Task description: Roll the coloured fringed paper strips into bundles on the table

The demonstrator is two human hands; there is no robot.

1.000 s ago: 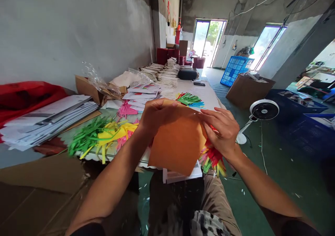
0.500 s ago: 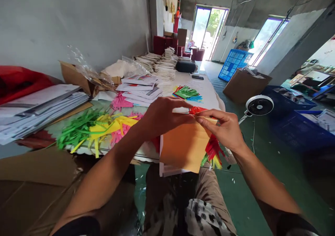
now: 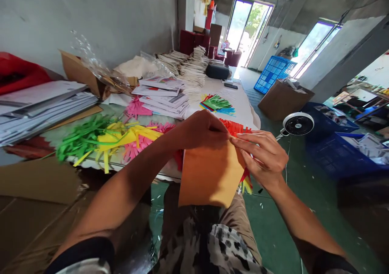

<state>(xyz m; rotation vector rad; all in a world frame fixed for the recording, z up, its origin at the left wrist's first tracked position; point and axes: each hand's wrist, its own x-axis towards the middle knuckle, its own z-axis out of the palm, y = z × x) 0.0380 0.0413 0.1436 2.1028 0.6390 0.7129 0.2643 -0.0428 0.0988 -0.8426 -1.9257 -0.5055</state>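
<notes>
An orange paper sheet (image 3: pixel 209 175), perhaps an envelope, hangs in front of my lap with a shadow across its face. At its upper edge, my left hand (image 3: pixel 202 130) is closed with thumb and fingers pinched together. My right hand (image 3: pixel 264 154) pinches the same edge near the upper right corner, its fingertips almost meeting the left ones. Just behind the hands lies red fringed paper (image 3: pixel 235 126). Yellow and red strips (image 3: pixel 246 183) dangle beside the sheet's right side. Whatever is between the fingertips besides the paper edge is too small to make out.
Green fringe (image 3: pixel 83 138), yellow fringe (image 3: pixel 127 136) and pink fringe lie left on the table. Further back are printed envelopes (image 3: pixel 165 100), a multicoloured fringe bundle (image 3: pixel 217 104) and a phone (image 3: pixel 231 86). A white fan (image 3: pixel 298 124) and blue crates (image 3: pixel 343 154) stand at right.
The orange sheet has dropped slightly and now covers the white sheets that showed below it. My right hand has turned, its fingers more closely together. The whole view has shifted a little.
</notes>
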